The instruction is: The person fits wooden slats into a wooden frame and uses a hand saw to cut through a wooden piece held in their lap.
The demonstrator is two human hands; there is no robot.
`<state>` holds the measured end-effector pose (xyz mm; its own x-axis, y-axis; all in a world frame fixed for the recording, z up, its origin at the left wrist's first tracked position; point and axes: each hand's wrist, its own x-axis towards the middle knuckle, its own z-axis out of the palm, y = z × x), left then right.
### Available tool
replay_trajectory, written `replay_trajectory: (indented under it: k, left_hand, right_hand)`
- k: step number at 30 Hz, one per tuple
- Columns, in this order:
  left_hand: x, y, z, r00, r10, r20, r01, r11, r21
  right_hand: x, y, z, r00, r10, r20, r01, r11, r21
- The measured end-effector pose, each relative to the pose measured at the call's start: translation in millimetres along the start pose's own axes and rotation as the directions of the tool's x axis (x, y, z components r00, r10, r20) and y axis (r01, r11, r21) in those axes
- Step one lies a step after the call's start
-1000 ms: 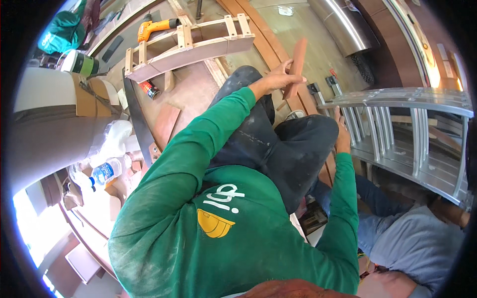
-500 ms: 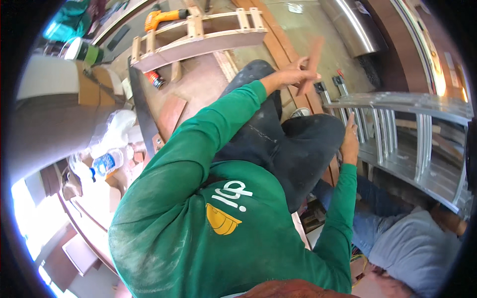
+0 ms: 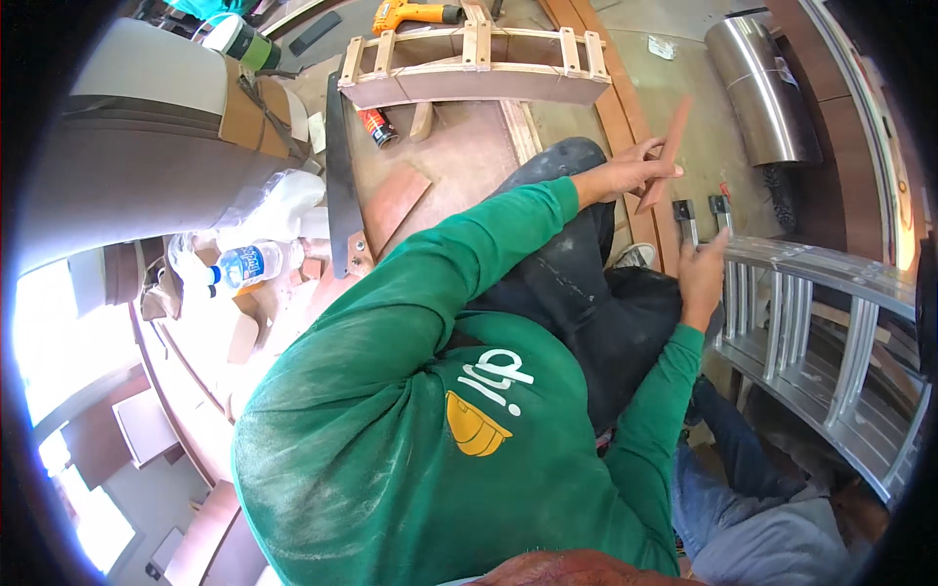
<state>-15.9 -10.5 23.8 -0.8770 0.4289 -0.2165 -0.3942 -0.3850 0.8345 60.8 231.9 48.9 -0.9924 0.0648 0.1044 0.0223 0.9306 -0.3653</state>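
My left hand is closed around a thin reddish-brown wood strip, which stands tilted past my fingers. Lower and to the right, my right hand is raised beside my knee with its fingers apart and nothing visible in it. The feet of an aluminium ladder are close to that hand. Beyond my knees lies a long, narrow wooden frame with light cross slats. A handsaw with a wooden handle lies to the left, near a reddish board offcut.
An orange cordless drill lies behind the frame, and a red-and-black can in front of it. A plastic bottle is at left. A shiny metal cylinder stands at far right. Another person is at lower right.
The view has shifted, so the surroundings appear farther right and lower. My left hand still holds the wood strip. My right hand has come up nearer to it.
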Motion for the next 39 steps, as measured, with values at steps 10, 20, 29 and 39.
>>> replay_trajectory:
  k: [10, 20, 29, 39]
  left_hand:
    - [24, -37, -5, 0.971, 0.213, -0.110, -0.193, 0.966, 0.174]
    - [-77, 33, -22, 0.978, 0.137, 0.157, -0.198, 0.844, 0.498]
    - [-389, 56, -204, 0.678, 0.502, -0.537, 0.474, 0.260, 0.841]
    - [-419, -59, -168, 0.260, 0.314, -0.913, 0.834, 0.404, 0.376]
  right_hand:
    - [2, -26, 13, 0.896, 0.009, 0.444, -0.354, 0.617, 0.702]
    - [-12, -46, 46, 0.946, -0.069, 0.315, -0.233, 0.532, 0.814]
    - [-15, -56, 38, 0.908, -0.108, 0.404, -0.352, 0.324, 0.878]
    - [-12, -68, 39, 0.915, -0.216, 0.342, -0.205, 0.480, 0.853]
